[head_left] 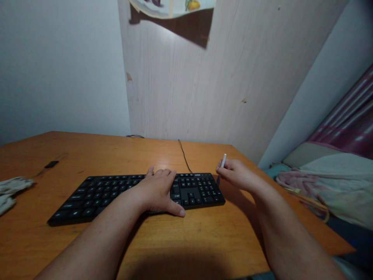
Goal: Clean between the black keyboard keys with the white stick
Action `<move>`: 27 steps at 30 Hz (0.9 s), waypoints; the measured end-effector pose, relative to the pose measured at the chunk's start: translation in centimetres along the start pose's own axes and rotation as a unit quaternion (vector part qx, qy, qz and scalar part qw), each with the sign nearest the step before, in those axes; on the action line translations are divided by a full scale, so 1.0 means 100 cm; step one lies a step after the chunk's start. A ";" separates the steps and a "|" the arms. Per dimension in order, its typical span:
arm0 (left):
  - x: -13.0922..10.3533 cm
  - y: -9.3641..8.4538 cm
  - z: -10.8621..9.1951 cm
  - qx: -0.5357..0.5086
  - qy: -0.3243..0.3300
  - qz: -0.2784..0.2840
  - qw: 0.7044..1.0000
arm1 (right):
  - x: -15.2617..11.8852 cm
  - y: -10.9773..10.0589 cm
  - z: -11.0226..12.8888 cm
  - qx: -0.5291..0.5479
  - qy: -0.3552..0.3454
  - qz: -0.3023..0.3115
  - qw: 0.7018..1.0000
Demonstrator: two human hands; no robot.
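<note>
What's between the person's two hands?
In the head view, the right part of the black keyboard, with its number pad, lies between the left hand and the right hand.

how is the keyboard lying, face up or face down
Face up: the keyboard lies on the table, its rows of keys showing on both sides of the left hand.

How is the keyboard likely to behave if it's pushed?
The keyboard is probably stiff, judging by its straight, slab-like body. Lying low and flat on the table, it should slide rather than tip. The left hand, spread across it, may resist the push.
</note>
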State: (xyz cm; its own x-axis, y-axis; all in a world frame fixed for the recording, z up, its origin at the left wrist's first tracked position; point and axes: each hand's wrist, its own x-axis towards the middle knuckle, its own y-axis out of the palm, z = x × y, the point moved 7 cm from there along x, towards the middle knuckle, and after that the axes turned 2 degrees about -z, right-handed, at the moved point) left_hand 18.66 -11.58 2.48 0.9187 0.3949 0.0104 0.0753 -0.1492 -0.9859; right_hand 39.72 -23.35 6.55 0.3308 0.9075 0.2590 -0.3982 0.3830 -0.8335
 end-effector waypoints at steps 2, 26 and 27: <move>0.000 -0.001 -0.001 0.001 -0.001 0.000 1.000 | 0.000 0.000 -0.002 0.000 0.013 0.009 1.000; 0.001 0.000 0.000 0.008 0.008 -0.007 1.000 | -0.003 -0.007 0.001 0.042 0.028 -0.015 0.999; 0.001 0.000 0.000 0.008 0.006 -0.006 1.000 | -0.003 -0.005 0.003 0.040 0.024 0.000 0.999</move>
State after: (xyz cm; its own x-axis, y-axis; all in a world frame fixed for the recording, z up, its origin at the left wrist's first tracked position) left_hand 18.71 -11.54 2.48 0.9228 0.3846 0.0235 0.0797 -0.1310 -0.9882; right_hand 39.56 -23.79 6.99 0.3716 0.8986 0.2334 -0.4647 0.3977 -0.7911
